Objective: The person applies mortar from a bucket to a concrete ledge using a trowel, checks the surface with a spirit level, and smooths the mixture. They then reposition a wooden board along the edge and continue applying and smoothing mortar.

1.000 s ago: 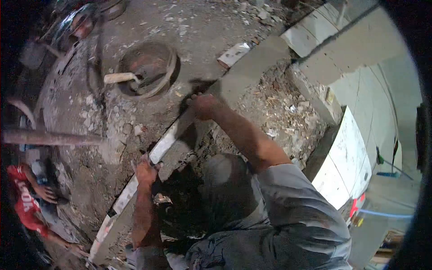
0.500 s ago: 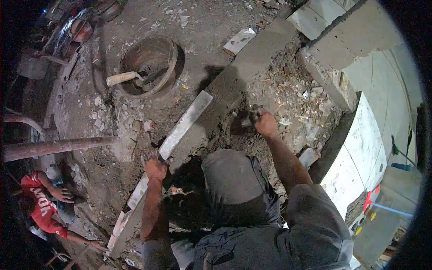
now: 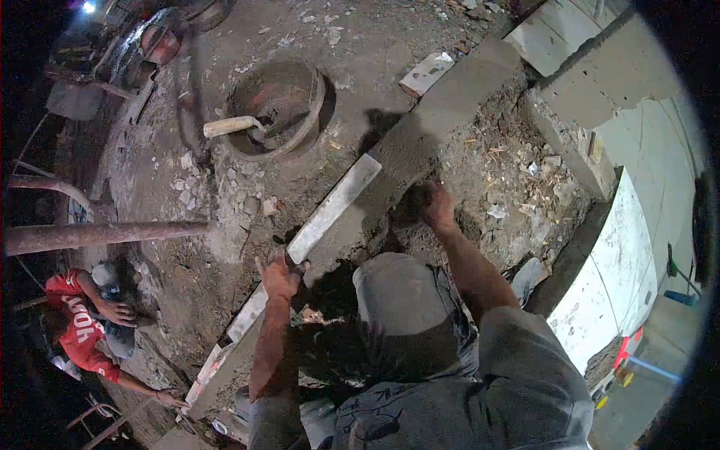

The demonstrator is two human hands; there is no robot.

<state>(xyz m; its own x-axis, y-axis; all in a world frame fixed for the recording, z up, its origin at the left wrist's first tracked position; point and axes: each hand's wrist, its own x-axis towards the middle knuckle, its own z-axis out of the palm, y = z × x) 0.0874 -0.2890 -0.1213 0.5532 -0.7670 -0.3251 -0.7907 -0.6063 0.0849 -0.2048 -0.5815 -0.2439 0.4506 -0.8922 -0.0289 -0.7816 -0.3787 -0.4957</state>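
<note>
A long pale bar (image 3: 335, 208) lies slantwise along the edge of a smooth grey mortar strip (image 3: 457, 90). My left hand (image 3: 280, 279) is closed round the bar near its middle. Beside the strip's inner edge, my right hand (image 3: 439, 210) reaches down with curled fingers; shadow hides its fingertips and whatever they hold. A round tub (image 3: 319, 112) stands beyond the bar, with a trowel in it whose wooden handle (image 3: 229, 126) rests over the rim.
A co-worker in a red shirt (image 3: 79, 322) crouches at the lower left, one hand (image 3: 171, 397) at the bar's far end. A pole (image 3: 112, 234) juts in from the left. Rubble (image 3: 525, 169) lies right of the strip, near white panels (image 3: 600, 277).
The view has shifted, so the scene sits further right. My right hand has moved left, closer to the mortar strip. My left hand stays on the bar.
</note>
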